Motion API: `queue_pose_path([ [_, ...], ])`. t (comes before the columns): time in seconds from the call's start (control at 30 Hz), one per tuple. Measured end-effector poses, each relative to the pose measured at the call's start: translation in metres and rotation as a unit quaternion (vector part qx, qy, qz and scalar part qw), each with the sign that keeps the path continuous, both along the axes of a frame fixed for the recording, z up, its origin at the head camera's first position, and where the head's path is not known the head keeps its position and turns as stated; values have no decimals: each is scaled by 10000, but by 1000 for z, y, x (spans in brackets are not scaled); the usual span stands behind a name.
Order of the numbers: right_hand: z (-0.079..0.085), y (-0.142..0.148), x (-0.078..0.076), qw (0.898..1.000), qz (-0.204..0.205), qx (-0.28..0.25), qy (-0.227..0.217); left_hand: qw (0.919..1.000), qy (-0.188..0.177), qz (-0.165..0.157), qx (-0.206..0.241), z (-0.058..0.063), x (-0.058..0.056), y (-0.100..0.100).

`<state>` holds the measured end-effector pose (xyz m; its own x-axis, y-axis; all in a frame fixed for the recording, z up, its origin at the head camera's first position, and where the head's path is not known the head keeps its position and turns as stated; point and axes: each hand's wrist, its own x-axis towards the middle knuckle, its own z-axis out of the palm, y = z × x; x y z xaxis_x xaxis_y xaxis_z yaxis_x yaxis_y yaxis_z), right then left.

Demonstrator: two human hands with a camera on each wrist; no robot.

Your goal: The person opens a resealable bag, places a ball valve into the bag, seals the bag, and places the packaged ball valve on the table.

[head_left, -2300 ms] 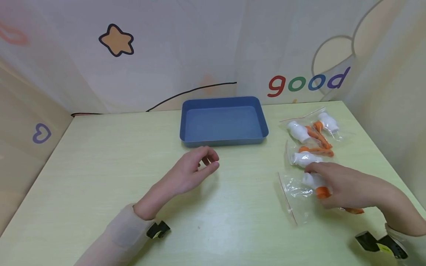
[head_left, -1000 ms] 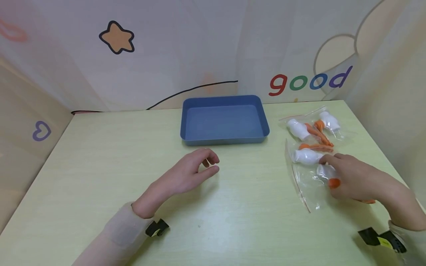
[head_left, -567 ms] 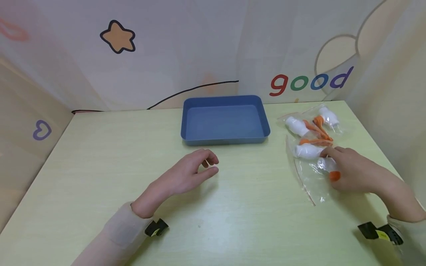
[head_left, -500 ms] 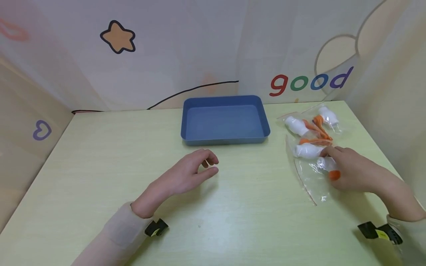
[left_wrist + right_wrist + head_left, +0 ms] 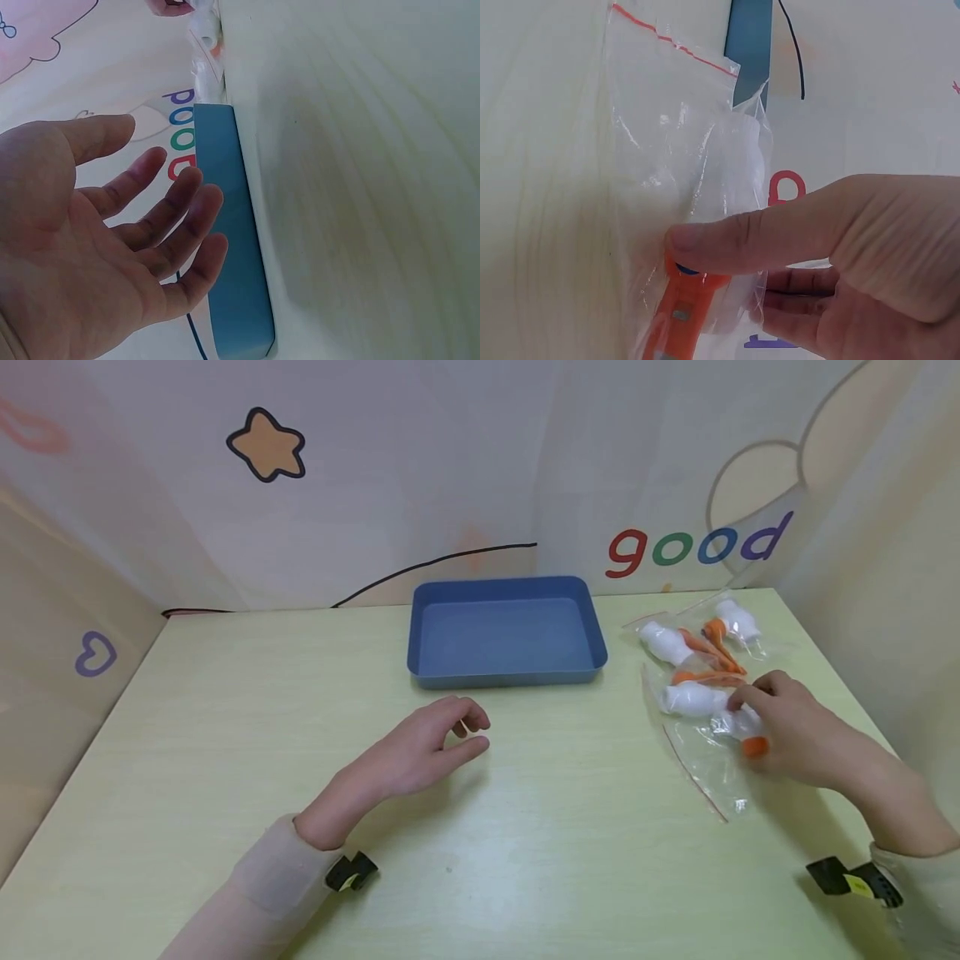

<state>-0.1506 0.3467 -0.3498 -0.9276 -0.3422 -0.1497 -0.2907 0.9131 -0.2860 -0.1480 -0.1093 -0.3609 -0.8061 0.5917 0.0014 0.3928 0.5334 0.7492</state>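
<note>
On the right of the table, my right hand [image 5: 806,735] grips a clear zip bag [image 5: 701,760] holding a white bottle-shaped piece [image 5: 742,724] and an orange part. In the right wrist view the thumb lies across the orange part [image 5: 679,300], and the other fingers are round the far side of the bag, their tips hidden. This bag overlaps another bag with a white bottle-shaped piece [image 5: 693,700] and an orange strip. Hovering over the middle of the table, my left hand [image 5: 420,747] holds nothing, its fingers loosely bent, as the left wrist view also shows.
A blue tray [image 5: 506,678] stands at the back middle, against the printed cloth backdrop [image 5: 420,460]. More zip bags with white pieces [image 5: 666,643] and orange parts lie at the back right, near the right-hand cloth wall [image 5: 885,610].
My right hand has slid the zip bag away from me against the other bags. Since half a second ago, its knuckles have risen and more of the white piece shows. The left hand has barely moved.
</note>
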Motion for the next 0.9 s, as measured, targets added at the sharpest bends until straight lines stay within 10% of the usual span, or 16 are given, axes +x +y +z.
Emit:
queue_pose_path([
  [0.9, 14, -29, 11, 9935, -84, 778, 824, 9969, 630, 181, -426, 1, -8, -9],
])
